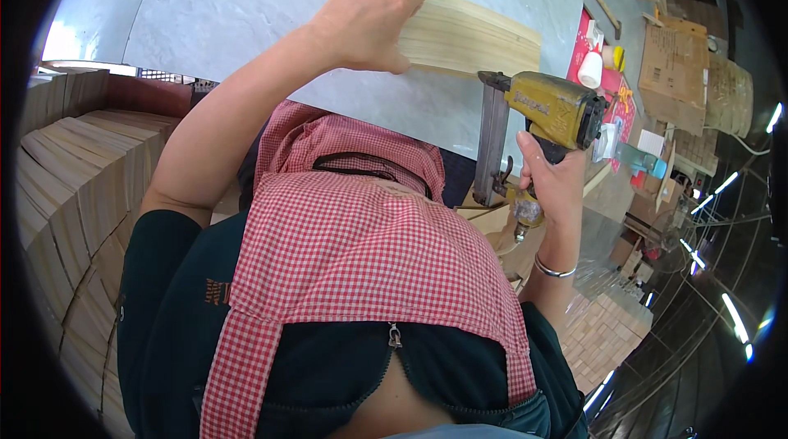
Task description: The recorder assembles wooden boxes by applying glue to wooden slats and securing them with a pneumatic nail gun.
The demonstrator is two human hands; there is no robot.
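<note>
A pale wooden board with visible grain lies on the grey marbled tabletop. My left hand grips its left end, thumb on the near edge and fingers curled over the far side; that end is hidden under the hand. My right hand is wrapped round the handle of a yellow and black nail gun. The tool's nose is by the board's near right corner; whether it touches the wood I cannot tell. An air hose fitting hangs below the grip.
Stacked wooden pieces rise on my left. To the right stand a white bottle, a yellow tape roll and a cardboard box. More wood blocks are piled at lower right. My checked apron is close to the table edge.
</note>
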